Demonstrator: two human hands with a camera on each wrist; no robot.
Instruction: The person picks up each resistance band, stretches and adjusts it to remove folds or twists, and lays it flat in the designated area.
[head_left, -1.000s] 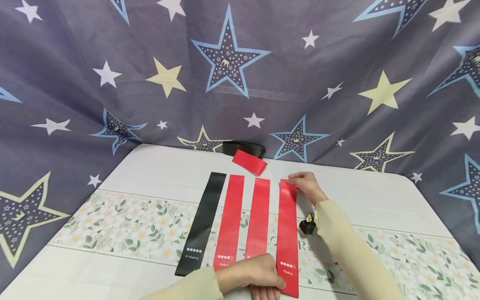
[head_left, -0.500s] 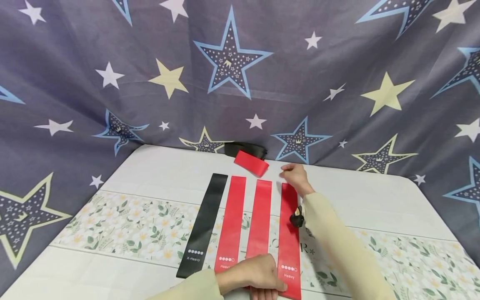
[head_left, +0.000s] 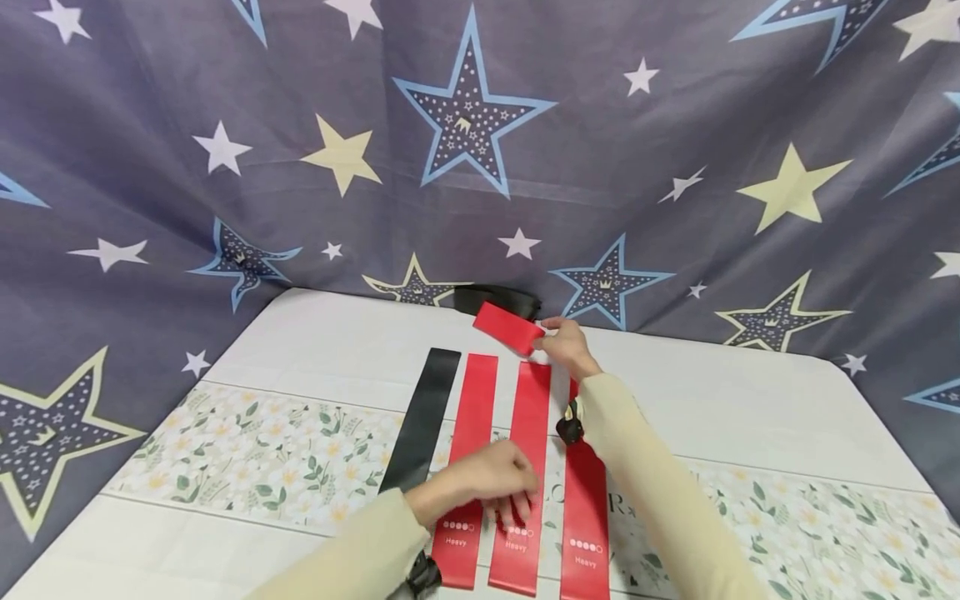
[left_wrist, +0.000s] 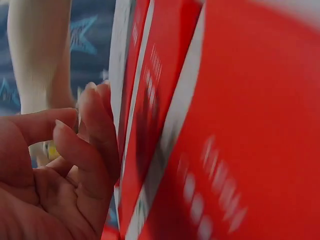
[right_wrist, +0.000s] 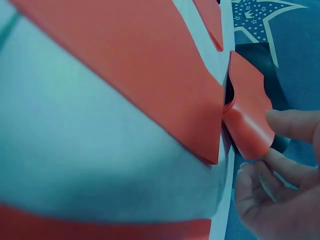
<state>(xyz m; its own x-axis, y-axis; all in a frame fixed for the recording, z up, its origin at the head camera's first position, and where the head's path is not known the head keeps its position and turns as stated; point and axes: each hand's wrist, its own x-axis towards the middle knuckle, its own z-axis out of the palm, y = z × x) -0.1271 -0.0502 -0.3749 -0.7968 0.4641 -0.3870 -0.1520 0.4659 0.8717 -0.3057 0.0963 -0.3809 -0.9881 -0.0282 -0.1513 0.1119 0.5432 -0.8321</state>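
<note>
At far centre, right hand (head_left: 567, 344) pinching folded red band (head_left: 508, 327); left hand (head_left: 487, 482), fingers loosely curled, resting on laid bands (head_left: 528, 467), gripping nothing. Next: unfolding, aligning alongside.

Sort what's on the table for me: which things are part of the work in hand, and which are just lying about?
In hand:
- folded red band, pinched by the right hand
- three flat red bands, laid side by side
- flat black band, left of them
- left hand, over the near ends of the red bands

Lying about:
- folded black band, at the table's far edge
- star-print cloth
- floral table cover
</note>
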